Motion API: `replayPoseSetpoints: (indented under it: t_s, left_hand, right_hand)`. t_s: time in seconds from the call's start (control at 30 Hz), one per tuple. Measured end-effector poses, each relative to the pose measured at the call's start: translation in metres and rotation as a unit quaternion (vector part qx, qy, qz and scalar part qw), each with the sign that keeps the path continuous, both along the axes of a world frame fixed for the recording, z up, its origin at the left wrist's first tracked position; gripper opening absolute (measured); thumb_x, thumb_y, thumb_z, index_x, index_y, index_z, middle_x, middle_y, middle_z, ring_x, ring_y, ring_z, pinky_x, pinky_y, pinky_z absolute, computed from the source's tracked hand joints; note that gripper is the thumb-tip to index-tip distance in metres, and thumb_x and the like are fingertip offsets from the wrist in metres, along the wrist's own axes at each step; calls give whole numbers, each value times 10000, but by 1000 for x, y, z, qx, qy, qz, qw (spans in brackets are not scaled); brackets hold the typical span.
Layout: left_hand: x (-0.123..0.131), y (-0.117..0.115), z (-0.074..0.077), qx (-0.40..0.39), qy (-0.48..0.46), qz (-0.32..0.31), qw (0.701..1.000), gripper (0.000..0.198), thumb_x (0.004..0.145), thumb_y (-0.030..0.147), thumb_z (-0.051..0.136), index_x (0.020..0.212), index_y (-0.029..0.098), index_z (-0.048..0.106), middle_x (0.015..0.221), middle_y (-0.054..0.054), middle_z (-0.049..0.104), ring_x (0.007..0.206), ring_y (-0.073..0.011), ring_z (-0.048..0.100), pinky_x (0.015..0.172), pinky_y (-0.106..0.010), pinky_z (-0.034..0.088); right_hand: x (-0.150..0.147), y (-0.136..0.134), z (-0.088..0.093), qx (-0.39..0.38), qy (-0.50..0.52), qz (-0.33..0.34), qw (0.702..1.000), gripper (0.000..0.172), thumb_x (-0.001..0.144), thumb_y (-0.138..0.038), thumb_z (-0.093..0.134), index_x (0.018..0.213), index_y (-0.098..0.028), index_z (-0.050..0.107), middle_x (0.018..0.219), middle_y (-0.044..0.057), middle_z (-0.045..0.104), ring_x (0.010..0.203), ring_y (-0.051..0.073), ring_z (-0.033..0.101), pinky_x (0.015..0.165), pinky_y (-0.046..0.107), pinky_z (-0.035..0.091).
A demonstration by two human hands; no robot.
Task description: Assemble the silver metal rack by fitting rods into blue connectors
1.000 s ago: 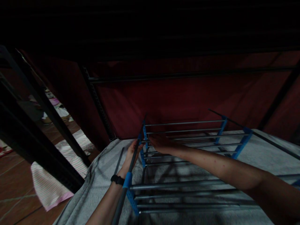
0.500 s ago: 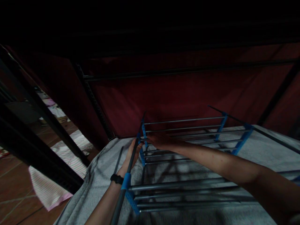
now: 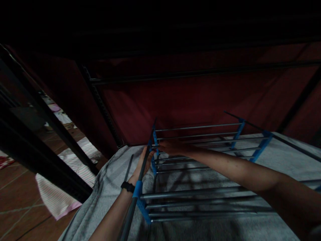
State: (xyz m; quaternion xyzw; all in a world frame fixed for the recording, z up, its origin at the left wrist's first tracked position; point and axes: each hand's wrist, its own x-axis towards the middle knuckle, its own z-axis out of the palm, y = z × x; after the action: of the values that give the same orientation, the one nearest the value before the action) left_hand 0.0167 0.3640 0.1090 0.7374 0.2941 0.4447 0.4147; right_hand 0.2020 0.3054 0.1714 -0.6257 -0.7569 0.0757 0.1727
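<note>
A rack of grey metal tubes and blue plastic brackets lies on a grey blanket. My left hand, with a dark band at its wrist, reaches behind the left side pole. Its fingers are closed around the middle blue bracket on that pole. From the right, my right hand crosses over the rack and grips a cross tube close to that same bracket. Shadow and the rack partly hide the fingertips of both hands.
One loose rod rests on the blanket to the left. Dark metal posts stand left of the bed, and dark red cloth hangs behind. A striped cloth lies on the tiled floor.
The view has shifted slightly, so the rack sits a little higher and further right in the picture. Both hands keep their places at the bracket.
</note>
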Motion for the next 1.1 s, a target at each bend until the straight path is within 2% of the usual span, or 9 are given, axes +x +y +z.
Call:
replayPoseSetpoints:
  t_s: [0.13, 0.27, 0.43, 0.5, 0.57, 0.73, 0.83, 0.93, 1.1]
  left_hand:
    - [0, 4, 1, -11, -11, -25, 1000, 313, 874, 410, 631, 1109, 205, 632, 1112, -73, 725, 1064, -258, 648, 1035, -399, 475]
    - [-6, 9, -5, -12, -16, -64, 998, 451, 842, 453, 696, 1201, 189, 628, 1228, -94, 694, 1200, -295, 602, 1115, -437, 424]
    - [-16, 2, -47, -125, -78, -66, 987, 562, 778, 425, 769, 1292, 263, 611, 1389, -68, 622, 1353, -321, 517, 1120, -436, 439]
    - [-15, -2, -67, -169, -81, -71, 980, 564, 739, 384, 796, 1262, 263, 623, 1373, -74, 634, 1314, -318, 553, 1075, -425, 474]
    - [-11, -2, -81, -177, -81, -61, 979, 542, 714, 346, 804, 1221, 249, 638, 1301, -79, 673, 1251, -300, 595, 1053, -411, 480]
    - [1, 9, -91, -128, -68, -31, 989, 441, 715, 360, 763, 1117, 209, 661, 1082, -74, 729, 1054, -263, 660, 957, -394, 504]
    - [1, 13, -91, -102, -57, -20, 993, 408, 708, 356, 757, 1079, 215, 661, 1080, -68, 723, 1061, -261, 649, 938, -380, 497]
    - [-2, 13, -91, -104, -54, -23, 993, 355, 711, 365, 759, 1018, 216, 661, 1014, -54, 718, 964, -241, 648, 877, -361, 501]
    - [-3, 15, -90, -110, -33, -53, 992, 249, 718, 351, 767, 892, 201, 672, 836, -33, 684, 832, -207, 621, 803, -328, 494]
  right_hand:
    - [-2, -2, 7, -29, -13, 6, 999, 362, 1062, -389, 416, 1043, -193, 721, 1074, 47, 741, 961, 189, 675, 825, 265, 467]
    - [-5, -20, 1, 78, -74, 33, 994, 265, 1044, -284, 473, 1219, -195, 651, 1211, 83, 685, 1138, 215, 619, 974, 342, 460]
    - [10, -61, -18, 211, -183, 136, 950, 318, 1007, -168, 488, 1299, -206, 609, 1431, 114, 559, 1300, 232, 521, 1099, 418, 408]
    - [18, -72, -26, 203, -218, 216, 930, 304, 1020, -173, 463, 1282, -205, 613, 1435, 103, 567, 1290, 215, 529, 1101, 404, 414]
    - [24, -74, -37, 159, -225, 251, 928, 294, 1012, -144, 458, 1262, -180, 609, 1354, 114, 618, 1218, 203, 576, 1044, 372, 459]
    - [22, -49, -80, 26, -125, 77, 989, 404, 920, -77, 495, 1316, -104, 568, 1298, 186, 635, 1157, 258, 633, 971, 398, 503]
    - [17, -29, -93, -63, -66, -8, 996, 344, 946, -166, 490, 1268, -151, 610, 1266, 155, 666, 1120, 273, 661, 918, 393, 518]
    - [12, -18, -87, -83, -45, -27, 995, 266, 998, -255, 453, 1177, -192, 640, 1171, 110, 708, 1053, 258, 685, 847, 350, 519]
    - [12, -18, -64, -18, -62, -15, 998, 297, 1033, -270, 404, 1225, -197, 619, 1176, 104, 710, 1033, 231, 686, 849, 317, 506]
